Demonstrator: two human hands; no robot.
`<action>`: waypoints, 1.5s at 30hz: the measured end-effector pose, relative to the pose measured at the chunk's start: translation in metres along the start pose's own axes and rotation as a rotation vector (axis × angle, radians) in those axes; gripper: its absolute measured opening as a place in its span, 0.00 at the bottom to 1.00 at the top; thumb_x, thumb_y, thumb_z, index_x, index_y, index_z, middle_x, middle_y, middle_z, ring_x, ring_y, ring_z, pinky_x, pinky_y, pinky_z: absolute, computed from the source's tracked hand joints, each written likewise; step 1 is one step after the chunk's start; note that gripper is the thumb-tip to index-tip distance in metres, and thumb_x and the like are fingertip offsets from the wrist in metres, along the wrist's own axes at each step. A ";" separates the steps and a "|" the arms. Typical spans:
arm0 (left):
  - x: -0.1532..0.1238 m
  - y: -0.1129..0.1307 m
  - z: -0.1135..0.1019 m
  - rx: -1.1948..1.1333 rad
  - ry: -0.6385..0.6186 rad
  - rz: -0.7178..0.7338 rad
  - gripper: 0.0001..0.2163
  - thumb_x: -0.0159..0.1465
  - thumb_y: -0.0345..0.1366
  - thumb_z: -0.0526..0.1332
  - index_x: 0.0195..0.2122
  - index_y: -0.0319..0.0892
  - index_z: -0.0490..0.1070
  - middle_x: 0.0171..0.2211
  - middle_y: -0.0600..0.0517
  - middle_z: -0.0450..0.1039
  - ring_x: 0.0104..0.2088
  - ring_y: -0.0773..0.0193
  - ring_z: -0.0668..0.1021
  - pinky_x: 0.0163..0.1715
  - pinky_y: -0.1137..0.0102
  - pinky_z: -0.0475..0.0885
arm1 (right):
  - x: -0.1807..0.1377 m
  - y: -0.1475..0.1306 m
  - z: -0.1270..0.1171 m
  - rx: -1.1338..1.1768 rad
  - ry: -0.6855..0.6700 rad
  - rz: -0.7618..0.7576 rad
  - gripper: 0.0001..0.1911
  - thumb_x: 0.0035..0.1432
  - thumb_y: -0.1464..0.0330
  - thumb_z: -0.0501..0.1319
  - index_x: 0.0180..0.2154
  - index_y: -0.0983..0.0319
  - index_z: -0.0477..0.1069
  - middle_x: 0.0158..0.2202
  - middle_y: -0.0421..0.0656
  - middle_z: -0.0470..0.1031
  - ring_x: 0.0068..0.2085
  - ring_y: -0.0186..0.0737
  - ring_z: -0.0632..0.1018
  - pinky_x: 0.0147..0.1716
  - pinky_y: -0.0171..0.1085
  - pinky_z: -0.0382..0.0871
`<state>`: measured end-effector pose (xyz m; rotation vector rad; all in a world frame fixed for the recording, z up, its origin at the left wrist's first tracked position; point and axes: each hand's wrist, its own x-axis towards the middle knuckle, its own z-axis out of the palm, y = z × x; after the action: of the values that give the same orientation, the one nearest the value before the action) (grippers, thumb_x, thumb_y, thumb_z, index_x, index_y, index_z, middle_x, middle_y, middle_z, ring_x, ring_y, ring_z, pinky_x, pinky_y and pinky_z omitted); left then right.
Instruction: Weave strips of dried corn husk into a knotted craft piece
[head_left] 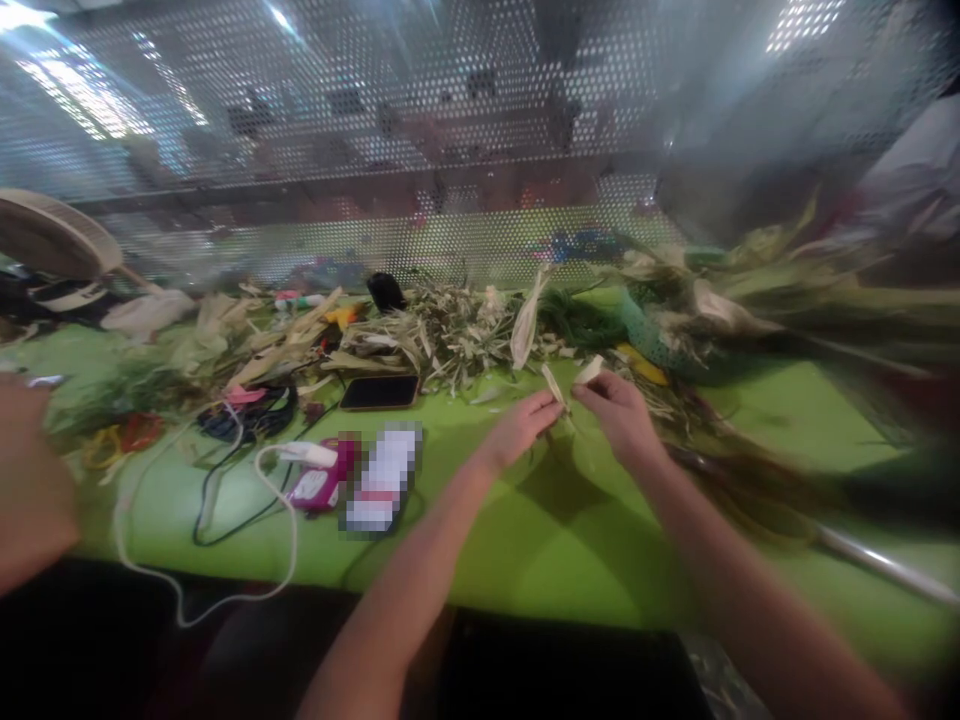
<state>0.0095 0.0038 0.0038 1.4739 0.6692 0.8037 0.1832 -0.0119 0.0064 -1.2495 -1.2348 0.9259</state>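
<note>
Over the green tabletop (547,560), both hands are close together near the middle. My left hand (523,425) is closed, with a thin pale strip of dried husk (553,384) pinched between thumb and fingers. Just to its right, my right hand (616,408) pinches a wider piece of pale dried husk (589,371), which sticks up past the fingertips. A small gap separates the fingertips of the two hands. Behind them stands a larger pale husk leaf (527,325) beside a heap of dried husk scraps (450,325).
A dark phone (380,392), a second phone with a blurred-out screen (384,478), a magenta power bank (324,480) and a white cable (294,540) lie left. A green basket (652,335) stands back right. Another person's arm (34,485) enters from the left. A perforated metal screen (420,130) rises behind.
</note>
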 end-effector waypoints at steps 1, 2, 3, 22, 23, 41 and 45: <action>0.000 0.000 0.000 0.044 0.004 -0.002 0.17 0.66 0.45 0.58 0.51 0.43 0.75 0.50 0.47 0.76 0.51 0.58 0.74 0.57 0.64 0.64 | 0.000 -0.002 -0.001 -0.007 -0.015 0.007 0.14 0.49 0.57 0.66 0.29 0.60 0.71 0.25 0.38 0.71 0.29 0.37 0.70 0.31 0.36 0.63; 0.000 -0.001 -0.001 0.088 0.007 -0.012 0.17 0.66 0.45 0.58 0.51 0.43 0.75 0.49 0.47 0.77 0.50 0.58 0.75 0.56 0.64 0.65 | 0.000 -0.004 -0.002 -0.006 -0.038 0.014 0.14 0.49 0.56 0.67 0.31 0.61 0.72 0.26 0.39 0.72 0.29 0.37 0.71 0.31 0.37 0.64; -0.001 -0.001 -0.001 0.127 0.006 -0.027 0.17 0.66 0.44 0.58 0.50 0.42 0.75 0.48 0.46 0.77 0.49 0.57 0.75 0.56 0.63 0.65 | 0.000 -0.006 -0.003 0.002 -0.069 0.024 0.16 0.49 0.56 0.68 0.32 0.61 0.74 0.28 0.40 0.74 0.30 0.37 0.72 0.32 0.37 0.65; -0.001 -0.004 0.012 0.092 0.077 -0.090 0.13 0.65 0.45 0.59 0.39 0.40 0.74 0.33 0.51 0.71 0.33 0.66 0.70 0.37 0.71 0.64 | 0.000 -0.012 -0.002 0.072 0.043 0.039 0.20 0.46 0.55 0.69 0.36 0.61 0.71 0.30 0.39 0.71 0.31 0.36 0.70 0.33 0.37 0.65; -0.001 -0.005 0.011 0.048 0.134 -0.097 0.14 0.65 0.46 0.59 0.39 0.40 0.73 0.32 0.52 0.70 0.32 0.67 0.69 0.35 0.71 0.64 | 0.000 -0.012 -0.003 0.093 0.039 0.048 0.22 0.47 0.54 0.69 0.39 0.60 0.71 0.33 0.39 0.72 0.32 0.36 0.71 0.33 0.37 0.66; 0.005 -0.018 0.003 -0.249 0.290 -0.114 0.12 0.59 0.45 0.66 0.34 0.40 0.72 0.24 0.56 0.63 0.22 0.73 0.64 0.23 0.73 0.57 | -0.003 -0.007 -0.003 -0.187 -0.056 0.008 0.13 0.50 0.58 0.65 0.25 0.61 0.71 0.23 0.37 0.68 0.26 0.34 0.66 0.28 0.35 0.58; 0.006 -0.018 0.007 -0.324 0.280 -0.126 0.12 0.57 0.43 0.68 0.31 0.39 0.71 0.23 0.57 0.64 0.22 0.74 0.65 0.23 0.74 0.59 | -0.003 -0.004 -0.004 -0.183 -0.020 0.001 0.11 0.51 0.60 0.65 0.25 0.61 0.72 0.23 0.38 0.69 0.26 0.34 0.67 0.28 0.35 0.59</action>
<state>0.0198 0.0062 -0.0135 1.0267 0.7907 0.9797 0.1863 -0.0163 0.0098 -1.3869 -1.3587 0.8417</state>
